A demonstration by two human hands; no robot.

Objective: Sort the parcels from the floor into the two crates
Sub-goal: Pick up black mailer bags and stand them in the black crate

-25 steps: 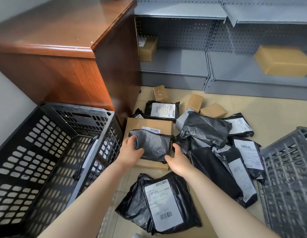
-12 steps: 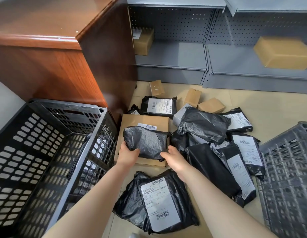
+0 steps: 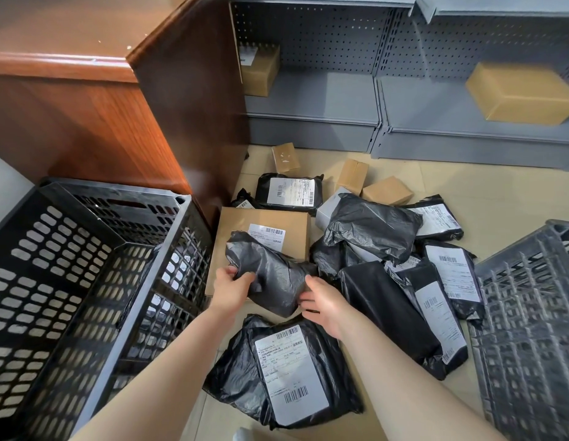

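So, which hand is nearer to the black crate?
Left. The left hand grips the black bag just beside the black crate; the right hand is on the bag's far side.
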